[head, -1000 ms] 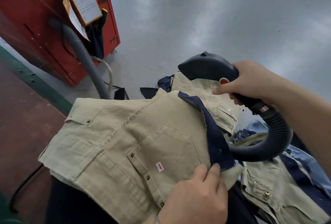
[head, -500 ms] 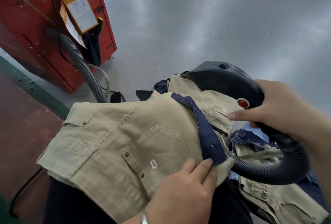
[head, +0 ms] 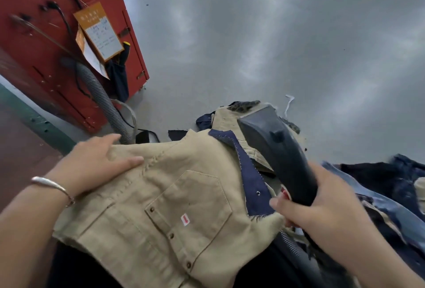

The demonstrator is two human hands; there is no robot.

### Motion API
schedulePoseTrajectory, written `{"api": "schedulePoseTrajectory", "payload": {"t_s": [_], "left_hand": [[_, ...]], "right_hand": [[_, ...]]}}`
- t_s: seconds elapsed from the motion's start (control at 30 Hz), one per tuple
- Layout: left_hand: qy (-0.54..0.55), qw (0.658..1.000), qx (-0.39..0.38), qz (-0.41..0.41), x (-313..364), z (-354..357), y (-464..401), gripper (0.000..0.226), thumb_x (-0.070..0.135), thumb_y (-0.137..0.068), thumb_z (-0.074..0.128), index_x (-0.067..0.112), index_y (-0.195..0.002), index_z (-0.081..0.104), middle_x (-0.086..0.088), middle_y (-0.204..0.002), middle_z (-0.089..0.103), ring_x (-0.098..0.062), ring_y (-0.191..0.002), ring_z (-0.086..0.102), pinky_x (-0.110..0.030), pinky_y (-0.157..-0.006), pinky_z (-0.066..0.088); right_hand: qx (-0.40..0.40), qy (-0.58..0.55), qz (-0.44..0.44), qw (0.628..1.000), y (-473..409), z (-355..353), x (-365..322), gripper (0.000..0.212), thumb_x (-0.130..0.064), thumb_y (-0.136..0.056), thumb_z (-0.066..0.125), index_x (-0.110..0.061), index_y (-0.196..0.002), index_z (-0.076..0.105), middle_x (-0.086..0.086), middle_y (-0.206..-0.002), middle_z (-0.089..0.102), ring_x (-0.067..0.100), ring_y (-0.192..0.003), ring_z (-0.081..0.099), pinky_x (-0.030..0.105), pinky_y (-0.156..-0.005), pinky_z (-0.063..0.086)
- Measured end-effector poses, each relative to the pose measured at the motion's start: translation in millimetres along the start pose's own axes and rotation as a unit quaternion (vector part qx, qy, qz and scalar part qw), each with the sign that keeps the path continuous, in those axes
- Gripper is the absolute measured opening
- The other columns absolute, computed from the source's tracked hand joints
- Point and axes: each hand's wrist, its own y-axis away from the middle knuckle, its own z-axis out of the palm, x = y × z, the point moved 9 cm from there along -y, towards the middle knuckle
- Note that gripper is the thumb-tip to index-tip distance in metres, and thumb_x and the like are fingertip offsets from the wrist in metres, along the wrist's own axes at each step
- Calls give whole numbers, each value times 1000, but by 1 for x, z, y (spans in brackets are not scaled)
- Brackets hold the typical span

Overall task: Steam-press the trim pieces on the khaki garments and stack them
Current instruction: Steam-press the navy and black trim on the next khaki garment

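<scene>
Right hand (head: 322,209) is wrapped around the handle of the steam iron (head: 276,149); its nose points away from us, angled over the navy trim strip (head: 250,172). We cannot tell whether the iron's base touches the cloth or floats just above it.

Left hand (head: 92,163) lies flat, fingers straight, pressing the upper left part of the khaki garment (head: 142,214). It holds nothing, only pins the cloth down.

The garment is spread on top of other khaki pieces, directly in front of us. Its pocket (head: 190,207) carries a small red-marked sticker (head: 185,219). The trim runs along its right edge, just beside the iron.

Risks, as we judge them:
- The right thumb sits near the trim's lower end, so steam or the hot base could catch it if the iron slides back.
- The left hand anchors only the far corner. The trim end is free, so it may ripple or fold under the iron and set a crease.
- The iron's hose (head: 296,248) trails under the right wrist across the heap and could drag the loose pieces.
- The sticker could scorch or lift if the iron strays left.

Containers: none in view. Pressed and waiting pieces lie loose. A dark blue heap (head: 391,186) sits to the right, with more khaki (head: 226,117) beyond the iron. The red cabinet (head: 46,34) stands at far left, a grey hose (head: 101,96) running from its side.
</scene>
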Motion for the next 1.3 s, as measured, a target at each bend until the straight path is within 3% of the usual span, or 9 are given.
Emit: {"api": "schedulePoseTrajectory", "payload": {"t_s": [0.1,0.23,0.33,0.6,0.77,0.87,0.97,1.17,1.3], "left_hand": [[-1,1000,-7,8,7,14,-8,100,88,-58,51,34,-141,38,-3,-135,49,-28,-126,42,-44,-103,38],[-3,994,57,91,25,-1,-9,42,65,-77,58,41,-112,59,6,-99,46,-20,-106,46,-37,-87,42],[30,983,84,160,37,-10,1,11,47,-86,56,36,-88,60,15,-83,49,-15,-89,54,-31,-71,37],[-13,955,280,99,20,-33,88,20,15,-72,77,14,-78,58,-4,-60,57,-30,-49,58,-25,-46,32],[-17,988,151,-21,-6,-13,133,27,43,-84,56,23,-76,39,9,-69,41,-13,-62,48,-26,-52,40],[-138,979,144,34,31,-25,144,37,62,-81,46,25,-89,46,10,-78,48,-12,-81,52,-29,-68,47],[-43,965,157,206,105,-21,152,32,56,-71,59,25,-71,57,11,-62,54,-10,-53,56,-25,-40,42],[-151,945,-109,268,172,71,158,27,46,-85,40,43,-73,63,26,-58,56,11,-50,54,-18,-46,18],[-54,947,-75,308,200,64,127,39,33,-100,35,7,-118,58,-16,-100,60,-32,-105,57,-30,-62,32]], "right_hand": [[-54,81,10,995,-1,26,8,33,-40,-68,82,-26,-81,54,-6,-69,65,11,-71,62,38,-72,51],[-100,146,35,984,-3,54,14,46,-57,-70,77,-31,-95,49,-15,-87,60,7,-84,58,29,-74,48],[-98,112,54,987,-8,55,19,49,-43,-63,84,-25,-98,55,-12,-85,65,6,-82,60,33,-75,51],[-58,132,2,989,-62,32,-1,30,-14,-60,77,-17,-77,54,2,-64,58,19,-59,57,34,-52,41],[-29,140,-49,989,-135,29,-53,30,-14,-63,74,-20,-81,50,4,-69,58,26,-66,61,30,-56,42],[-31,164,-63,984,-165,40,-81,25,-10,-68,70,-18,-79,49,7,-72,60,27,-63,62,27,-53,40],[-41,161,-77,983,-162,45,-92,23,-5,-71,65,-19,-77,49,7,-67,63,24,-53,67,32,-52,52],[-98,91,-42,990,-95,39,-68,31,-10,-62,69,-26,-84,53,5,-60,66,19,-44,68,37,-52,57],[-118,67,-14,991,-61,34,-54,32,-6,-68,77,-18,-88,56,10,-74,65,21,-45,67,46,-59,57]]}}
